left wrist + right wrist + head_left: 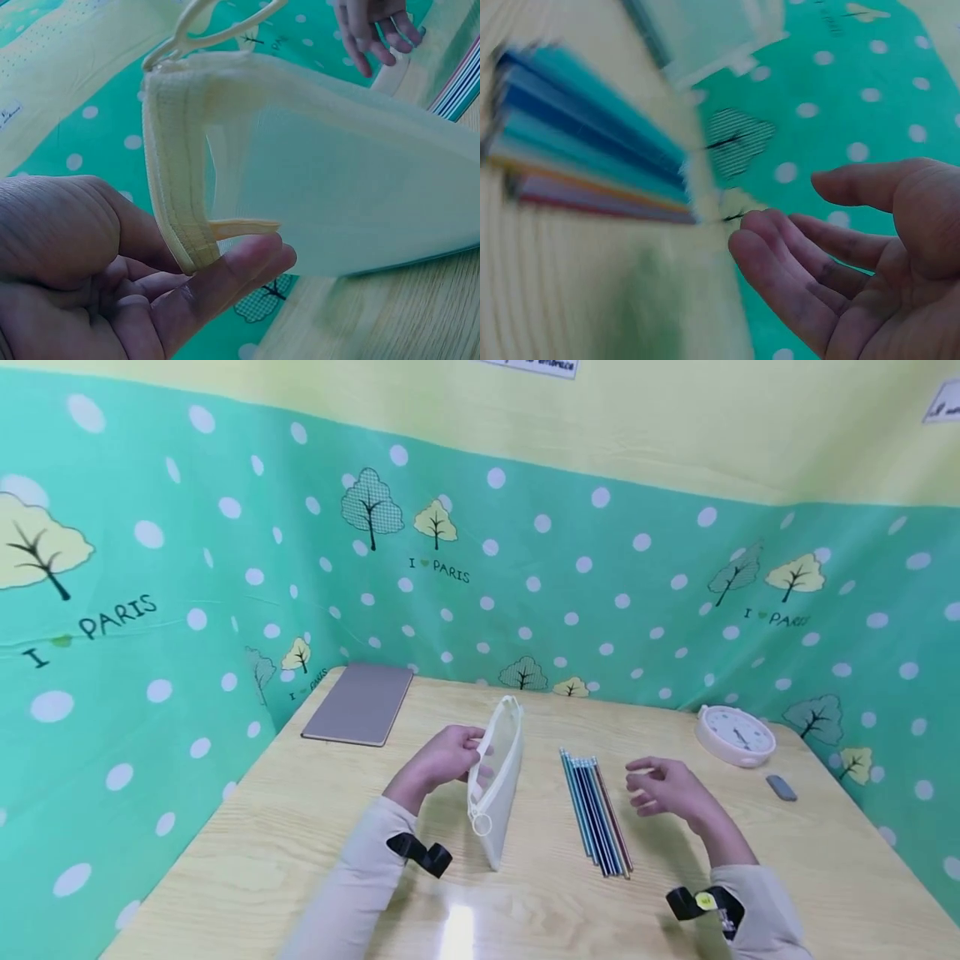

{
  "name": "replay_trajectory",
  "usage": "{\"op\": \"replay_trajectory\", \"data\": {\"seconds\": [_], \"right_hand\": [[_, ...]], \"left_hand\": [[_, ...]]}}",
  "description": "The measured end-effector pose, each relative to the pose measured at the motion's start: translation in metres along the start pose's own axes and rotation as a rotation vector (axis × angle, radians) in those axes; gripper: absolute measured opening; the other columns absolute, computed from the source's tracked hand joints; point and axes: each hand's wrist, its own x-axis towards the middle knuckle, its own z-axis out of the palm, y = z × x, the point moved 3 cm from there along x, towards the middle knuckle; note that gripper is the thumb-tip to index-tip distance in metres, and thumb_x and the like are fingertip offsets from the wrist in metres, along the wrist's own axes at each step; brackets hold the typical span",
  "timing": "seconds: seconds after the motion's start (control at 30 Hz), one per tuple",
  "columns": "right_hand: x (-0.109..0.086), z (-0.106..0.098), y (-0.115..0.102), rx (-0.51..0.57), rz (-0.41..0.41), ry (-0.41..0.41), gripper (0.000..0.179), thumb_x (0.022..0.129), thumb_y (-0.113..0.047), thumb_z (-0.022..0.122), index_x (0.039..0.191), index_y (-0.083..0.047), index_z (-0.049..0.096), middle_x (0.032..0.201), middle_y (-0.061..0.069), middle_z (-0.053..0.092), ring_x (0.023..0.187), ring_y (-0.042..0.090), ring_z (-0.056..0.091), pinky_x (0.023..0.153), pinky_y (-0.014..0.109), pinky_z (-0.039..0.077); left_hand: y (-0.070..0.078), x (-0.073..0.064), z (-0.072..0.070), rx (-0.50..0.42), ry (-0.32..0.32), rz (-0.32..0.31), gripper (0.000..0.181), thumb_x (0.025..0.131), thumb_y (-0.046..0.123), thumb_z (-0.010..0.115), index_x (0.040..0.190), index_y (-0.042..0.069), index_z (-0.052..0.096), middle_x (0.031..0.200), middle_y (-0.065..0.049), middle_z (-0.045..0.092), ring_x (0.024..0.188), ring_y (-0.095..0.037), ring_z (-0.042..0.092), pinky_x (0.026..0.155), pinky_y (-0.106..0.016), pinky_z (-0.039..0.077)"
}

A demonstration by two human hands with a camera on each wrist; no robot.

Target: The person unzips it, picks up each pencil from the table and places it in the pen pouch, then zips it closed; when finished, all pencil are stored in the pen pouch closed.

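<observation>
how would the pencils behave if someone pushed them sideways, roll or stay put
The pencils would probably roll or slide apart rather than move as one, since they lie side by side with no band visible. They look slender, so each is likely light. The table shows a bright glare and looks smooth, so it may offer little grip.

Head view: left grip (450,753) partly veiled by the pouch (508,806); pouch's inside bottom hidden. Clock (738,735) numerals too small to read. One paper label (536,367) clipped by top edge, second label (945,403) by right edge. Sleeves (352,877) run off the bottom. Left wrist view: pouch cut at right edge, cream loop (238,28) and right grip (379,28) at top. Right wrist view: pencils (592,127) blurred, count unclear.
</observation>
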Motion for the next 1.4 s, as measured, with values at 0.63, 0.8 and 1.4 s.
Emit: {"op": "replay_trajectory", "data": {"seconds": [0.63, 0.8, 1.4], "right_hand": [[0.034, 0.022, 0.01, -0.325, 0.124, -0.098, 0.026, 0.094, -0.004, 0.069, 0.112, 0.013, 0.062, 0.074, 0.013, 0.068, 0.06, 0.019, 0.069, 0.059, 0.037, 0.065], [0.038, 0.025, 0.013, -0.377, 0.116, -0.037, 0.018, 0.092, -0.005, 0.071, 0.103, 0.007, 0.064, 0.065, 0.01, 0.065, 0.054, 0.018, 0.065, 0.053, 0.034, 0.063], [0.046, 0.029, 0.006, -0.415, 0.085, -0.003, 0.048, 0.081, 0.004, 0.067, 0.128, 0.012, 0.059, 0.072, 0.013, 0.068, 0.053, 0.018, 0.066, 0.049, 0.034, 0.06]], "left_hand": [[0.0, 0.001, -0.004, 0.005, -0.015, 0.009, 0.048, 0.099, -0.007, 0.046, 0.146, -0.019, 0.042, 0.128, -0.032, 0.065, 0.086, -0.031, 0.075, 0.08, -0.038, 0.066], [0.001, 0.003, -0.005, 0.025, -0.014, 0.002, 0.048, 0.1, -0.006, 0.046, 0.147, -0.017, 0.042, 0.125, -0.031, 0.068, 0.089, -0.032, 0.076, 0.081, -0.039, 0.065], [-0.002, 0.001, -0.002, 0.025, -0.02, -0.002, 0.048, 0.1, -0.006, 0.044, 0.145, -0.018, 0.043, 0.124, -0.031, 0.068, 0.086, -0.028, 0.075, 0.077, -0.04, 0.066]]}}
